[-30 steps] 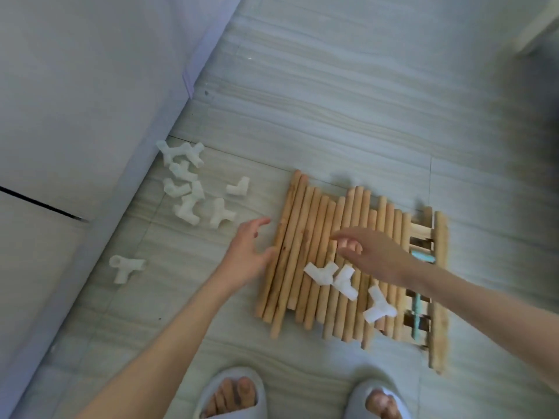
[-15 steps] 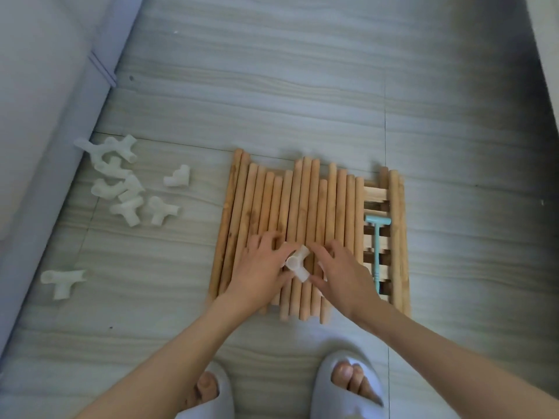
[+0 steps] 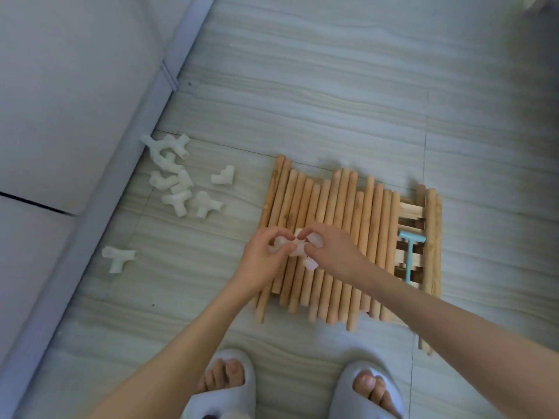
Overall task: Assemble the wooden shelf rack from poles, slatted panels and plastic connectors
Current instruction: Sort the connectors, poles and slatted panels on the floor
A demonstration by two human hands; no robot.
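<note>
Several wooden poles (image 3: 341, 234) lie side by side on the floor, on top of slatted panels (image 3: 411, 213) that show at the right. Both hands are over the poles, gathering white plastic connectors (image 3: 295, 248). My left hand (image 3: 261, 258) grips some of them with curled fingers. My right hand (image 3: 329, 252) grips others, and one connector end sticks out below it. More white connectors (image 3: 178, 182) lie scattered on the floor to the left, with a single one (image 3: 118, 257) nearer the wall.
A light blue T-shaped tool (image 3: 410, 255) rests on the slats at the right. A grey sofa or cabinet base (image 3: 75, 116) runs along the left. My feet in grey slippers (image 3: 367, 391) stand just below the poles.
A second ago my hands were open above the poles and three connectors lay loose on them. Both hands have now closed on those connectors at the pile's left-middle.
</note>
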